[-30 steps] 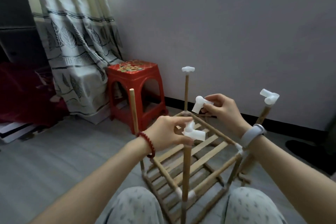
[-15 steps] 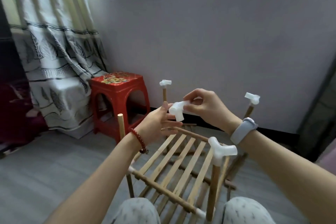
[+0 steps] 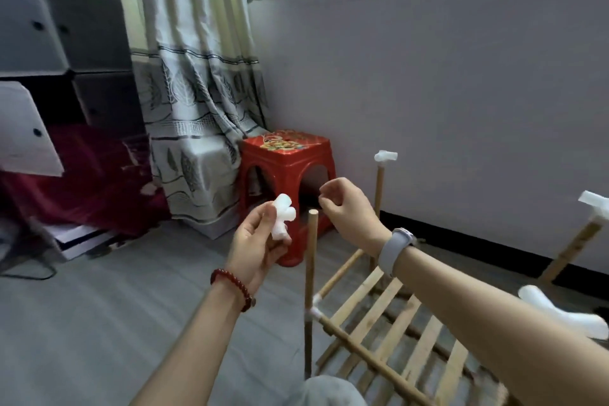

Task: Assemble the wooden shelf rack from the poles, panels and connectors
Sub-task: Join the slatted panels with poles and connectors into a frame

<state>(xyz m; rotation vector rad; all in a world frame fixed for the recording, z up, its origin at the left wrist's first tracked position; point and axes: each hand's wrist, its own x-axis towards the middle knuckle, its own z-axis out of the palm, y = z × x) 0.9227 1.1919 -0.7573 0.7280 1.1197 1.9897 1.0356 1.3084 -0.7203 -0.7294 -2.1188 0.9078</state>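
- My knee (image 3: 329,392) sits at the bottom edge, touching the base of the near pole.
- The rack (image 3: 389,339) stands on the floor (image 3: 99,323) just in front of me; its slatted panel (image 3: 405,336) is horizontal between the poles.
- A capped connector (image 3: 563,313) shows at lower right, beyond my right forearm; the pole beneath it is hidden.
- The bare pole (image 3: 310,273) stands upright at the rack's near left corner, passing through a white joint (image 3: 314,308). Its top end carries no connector.
- My left hand (image 3: 260,247), with a red bead bracelet (image 3: 234,287) at the wrist, grips a loose connector (image 3: 282,216). Fingers and thumb clamp its lower stub; its upper arms stick out above them. It sits just left of the bare pole's top, not touching it.
- My right hand (image 3: 349,208), with a grey watch (image 3: 393,249) at the wrist, hangs just right of that pole top. Its fingers are curled together; I cannot tell if they pinch anything.
- The right pole (image 3: 573,245) leans outward and carries a connector (image 3: 594,204).
- The far pole (image 3: 379,188) stands upright, capped by a connector (image 3: 385,156).
- A red stool (image 3: 286,175) stands behind my hands, beside the curtain (image 3: 197,109) and against the wall (image 3: 461,92).
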